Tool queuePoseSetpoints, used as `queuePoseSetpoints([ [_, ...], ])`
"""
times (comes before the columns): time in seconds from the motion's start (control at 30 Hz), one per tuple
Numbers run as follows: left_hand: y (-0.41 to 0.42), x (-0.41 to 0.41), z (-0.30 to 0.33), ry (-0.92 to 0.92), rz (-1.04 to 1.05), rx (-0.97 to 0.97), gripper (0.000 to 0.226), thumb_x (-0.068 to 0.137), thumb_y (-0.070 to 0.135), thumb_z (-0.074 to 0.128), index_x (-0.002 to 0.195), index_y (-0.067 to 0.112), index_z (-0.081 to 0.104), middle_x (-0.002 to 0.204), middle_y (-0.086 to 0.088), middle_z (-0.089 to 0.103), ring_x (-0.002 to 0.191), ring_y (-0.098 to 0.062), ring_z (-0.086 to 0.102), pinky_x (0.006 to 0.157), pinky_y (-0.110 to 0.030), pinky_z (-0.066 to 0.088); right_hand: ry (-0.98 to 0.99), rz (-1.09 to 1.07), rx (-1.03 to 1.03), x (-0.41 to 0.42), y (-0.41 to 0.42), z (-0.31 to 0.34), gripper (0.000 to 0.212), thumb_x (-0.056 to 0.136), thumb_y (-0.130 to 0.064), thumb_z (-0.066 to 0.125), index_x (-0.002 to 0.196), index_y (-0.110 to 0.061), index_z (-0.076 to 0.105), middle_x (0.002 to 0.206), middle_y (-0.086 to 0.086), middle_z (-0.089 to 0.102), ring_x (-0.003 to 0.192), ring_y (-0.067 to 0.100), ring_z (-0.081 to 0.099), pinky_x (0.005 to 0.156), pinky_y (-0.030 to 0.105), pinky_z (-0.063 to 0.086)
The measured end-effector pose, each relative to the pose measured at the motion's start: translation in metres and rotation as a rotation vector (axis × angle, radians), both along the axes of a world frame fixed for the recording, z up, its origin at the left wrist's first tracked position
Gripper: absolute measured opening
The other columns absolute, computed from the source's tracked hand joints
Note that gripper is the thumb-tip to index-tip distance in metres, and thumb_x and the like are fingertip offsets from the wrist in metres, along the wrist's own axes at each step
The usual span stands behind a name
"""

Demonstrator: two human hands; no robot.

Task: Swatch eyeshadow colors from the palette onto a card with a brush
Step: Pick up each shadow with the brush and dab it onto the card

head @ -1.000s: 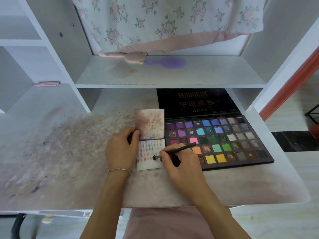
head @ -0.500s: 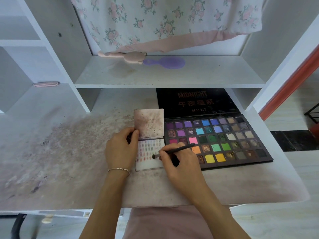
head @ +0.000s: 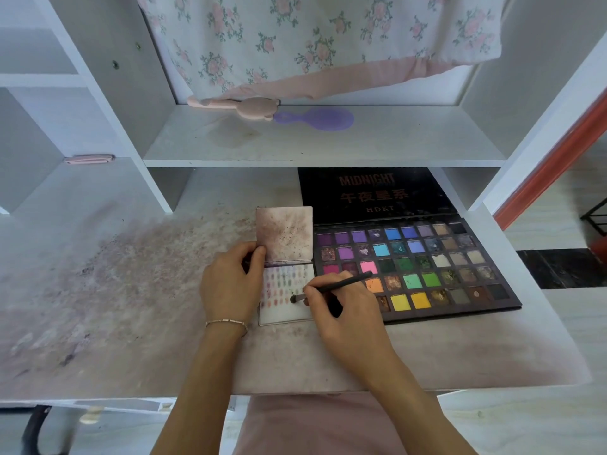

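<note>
- The right hand (head: 341, 310) pinches a thin black brush (head: 331, 287) near its head, fingers curled round the handle, the dark tip resting on a white card (head: 289, 315).
- The left hand (head: 230, 284) steadies the card's left edge, thumb and fingers curled against a stained flap (head: 284, 233) that stands up from the card's far side; a thin bracelet (head: 226, 322) circles the wrist.
- Rows of small colour dabs cover the card's upper half.
- An open eyeshadow palette (head: 437, 274) lies just right of the card, its black lid (head: 371, 192) folded back under a shelf (head: 328, 156).
- Everything sits on a powder-smudged white desk (head: 115, 290).
- On the shelf lie a pink bear-shaped item (head: 253, 107) and a purple hairbrush (head: 318, 118), below hanging floral cloth (head: 312, 37).
</note>
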State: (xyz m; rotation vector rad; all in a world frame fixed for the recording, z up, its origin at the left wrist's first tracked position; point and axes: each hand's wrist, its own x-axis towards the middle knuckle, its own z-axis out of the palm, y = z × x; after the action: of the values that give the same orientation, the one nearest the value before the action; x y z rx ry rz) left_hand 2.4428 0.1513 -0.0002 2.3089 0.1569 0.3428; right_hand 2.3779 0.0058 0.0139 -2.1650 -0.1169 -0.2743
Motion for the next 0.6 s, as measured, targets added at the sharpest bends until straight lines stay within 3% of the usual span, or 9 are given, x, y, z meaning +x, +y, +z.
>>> queuePoseSetpoints([
  [0.13, 0.000, 0.000, 0.000, -0.001, -0.002, 0.008, 0.020, 0.090, 0.027, 0.051, 0.099, 0.020, 0.068, 0.089, 0.002, 0.069, 0.075, -0.012, 0.053, 0.061, -0.024, 0.035, 0.004, 0.001, -0.002, 0.001, 0.000, -0.002, 0.011, 0.087, -0.023, 0.056, 0.091, -0.018, 0.065, 0.077, -0.018, 0.051, 0.082, 0.015, 0.059, 0.076, 0.040, 0.051],
  [0.27, 0.000, 0.001, 0.000, 0.000, 0.001, 0.012, 0.020, 0.090, 0.027, 0.051, 0.099, 0.021, 0.068, 0.087, 0.001, 0.068, 0.075, -0.013, 0.053, 0.060, -0.023, 0.035, 0.005, 0.005, 0.066, -0.001, -0.001, -0.003, 0.008, 0.086, -0.027, 0.053, 0.083, -0.029, 0.060, 0.079, -0.006, 0.062, 0.082, 0.015, 0.060, 0.074, 0.038, 0.052],
  [0.37, 0.000, 0.001, 0.000, -0.002, 0.004, 0.015, 0.020, 0.090, 0.027, 0.051, 0.098, 0.021, 0.068, 0.085, 0.004, 0.067, 0.072, -0.010, 0.051, 0.055, -0.017, 0.032, -0.024, -0.044, 0.214, -0.002, -0.003, -0.002, 0.012, 0.084, -0.029, 0.050, 0.080, -0.040, 0.053, 0.079, -0.004, 0.065, 0.080, 0.012, 0.064, 0.070, 0.024, 0.052],
  [0.5, 0.000, 0.001, 0.000, 0.003, 0.012, 0.011, 0.020, 0.089, 0.028, 0.051, 0.098, 0.023, 0.068, 0.084, 0.006, 0.066, 0.073, -0.009, 0.050, 0.055, -0.015, 0.031, -0.122, -0.105, 0.290, -0.002, -0.010, -0.003, 0.016, 0.085, -0.021, 0.050, 0.088, -0.032, 0.061, 0.085, -0.009, 0.064, 0.082, 0.002, 0.060, 0.070, 0.012, 0.046],
  [0.6, 0.000, 0.001, 0.000, 0.001, 0.017, 0.016, 0.020, 0.089, 0.028, 0.051, 0.099, 0.023, 0.068, 0.084, 0.006, 0.066, 0.072, -0.008, 0.050, 0.054, -0.015, 0.029, -0.174, -0.151, 0.346, -0.004, -0.021, -0.003, 0.019, 0.086, -0.016, 0.049, 0.092, -0.028, 0.062, 0.089, -0.009, 0.064, 0.084, 0.003, 0.060, 0.073, 0.013, 0.046],
])
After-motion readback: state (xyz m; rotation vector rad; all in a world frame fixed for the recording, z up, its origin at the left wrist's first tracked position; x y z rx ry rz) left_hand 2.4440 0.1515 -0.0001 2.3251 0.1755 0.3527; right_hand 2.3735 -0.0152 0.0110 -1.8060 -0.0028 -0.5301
